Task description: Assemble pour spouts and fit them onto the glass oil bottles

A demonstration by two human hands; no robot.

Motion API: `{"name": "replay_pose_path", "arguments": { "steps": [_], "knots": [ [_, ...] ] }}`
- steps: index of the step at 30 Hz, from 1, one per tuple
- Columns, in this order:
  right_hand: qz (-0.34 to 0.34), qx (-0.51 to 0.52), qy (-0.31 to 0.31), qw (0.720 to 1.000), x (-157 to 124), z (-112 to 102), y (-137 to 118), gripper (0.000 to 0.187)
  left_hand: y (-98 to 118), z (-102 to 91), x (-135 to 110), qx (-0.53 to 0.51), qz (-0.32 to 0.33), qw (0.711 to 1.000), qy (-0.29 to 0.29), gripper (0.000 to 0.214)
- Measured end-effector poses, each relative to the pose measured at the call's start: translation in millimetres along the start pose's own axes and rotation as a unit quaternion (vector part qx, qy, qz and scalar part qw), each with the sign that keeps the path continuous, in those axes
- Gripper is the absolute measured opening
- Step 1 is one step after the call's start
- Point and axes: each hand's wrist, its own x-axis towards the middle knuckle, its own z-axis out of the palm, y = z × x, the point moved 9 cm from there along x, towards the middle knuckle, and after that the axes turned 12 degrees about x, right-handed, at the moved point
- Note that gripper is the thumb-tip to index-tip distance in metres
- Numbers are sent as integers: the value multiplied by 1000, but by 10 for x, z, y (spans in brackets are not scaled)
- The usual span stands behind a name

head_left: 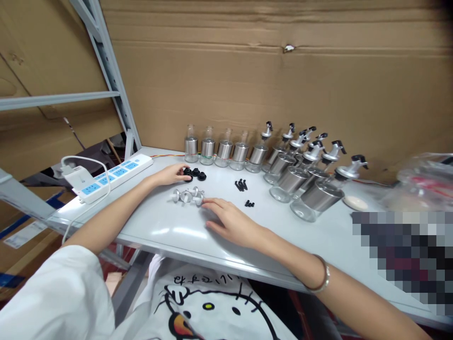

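My left hand is at the small pile of black round stoppers, its thumb and fingers closed around one at the near-left side. Just in front lies a cluster of silver pourer tops. My right hand hovers low over the table to the right of them, fingers stretched out and apart, the fingertips at the nearest silver piece. Its palm holds nothing that I can see. Behind the stoppers, several glass bottles with steel bands stand open in a row.
To the right stand several bottles with pourers fitted. Small black levers and short black caps lie mid-table. A white power strip with a plugged-in charger is at left. Plastic bags and a pale round disc sit at right.
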Motion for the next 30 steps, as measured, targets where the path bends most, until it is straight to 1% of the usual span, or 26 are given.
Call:
{"name": "replay_pose_path", "arguments": {
  "steps": [4,6,11,16,19,22,25,28,30],
  "knots": [
    [-19,9,-13,1000,-12,13,-53,34,4,11,-2,41,-46,997,40,60],
    [-30,12,-15,999,-15,13,-79,32,30,11,-11,62,-57,995,50,58],
    [-66,15,-25,997,-23,28,-157,28,109,19,-42,125,-59,990,40,55],
    [-93,21,-26,995,-36,21,-230,24,128,13,-52,121,-54,990,44,55],
    [-103,20,-13,994,-40,-18,-254,22,126,-1,-52,112,-44,991,50,51],
    [-116,12,40,992,-45,-140,-273,22,143,-68,-61,107,-40,991,71,49],
    [-130,-6,134,982,-78,-367,-288,23,180,-213,-87,105,-47,987,116,45],
    [-142,-56,239,959,-173,-673,-301,26,220,-375,-133,103,-54,979,165,37],
    [-151,-113,318,929,-293,-923,-320,29,256,-473,-176,107,-50,972,204,35]
  ]
}}
